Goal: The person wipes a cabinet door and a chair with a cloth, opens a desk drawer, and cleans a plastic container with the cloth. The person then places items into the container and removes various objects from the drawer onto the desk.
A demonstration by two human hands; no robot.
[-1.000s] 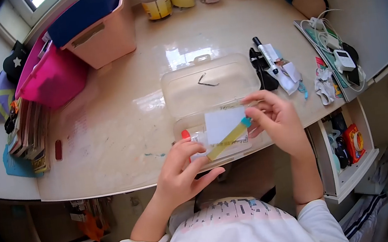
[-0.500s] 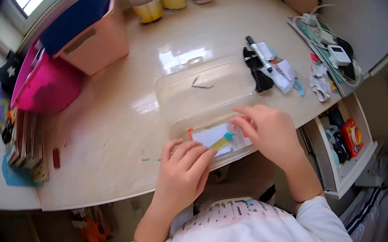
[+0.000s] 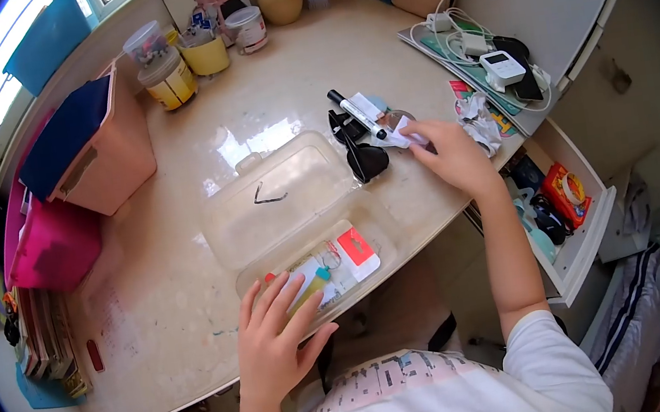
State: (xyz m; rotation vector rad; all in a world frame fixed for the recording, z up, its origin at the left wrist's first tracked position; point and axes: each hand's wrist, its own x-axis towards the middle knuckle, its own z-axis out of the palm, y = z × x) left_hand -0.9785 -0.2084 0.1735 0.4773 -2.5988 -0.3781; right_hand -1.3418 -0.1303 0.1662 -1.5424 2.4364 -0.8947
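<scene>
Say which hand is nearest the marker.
The right hand, at the white paper beside the marker; the left hand is farther off, spread over the near edge of the open plastic case.

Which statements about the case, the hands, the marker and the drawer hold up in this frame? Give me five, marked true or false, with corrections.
1. The plastic case lies open on the desk. True.
2. The left hand is at the drawer. False: it is at the near half of the plastic case, with its fingers spread.
3. The right hand is at the white paper. True.
4. The marker lies inside the plastic case. False: it lies outside the plastic case, beside the white paper.
5. The drawer is closed. False: it stands open, showing a red package inside.
</scene>
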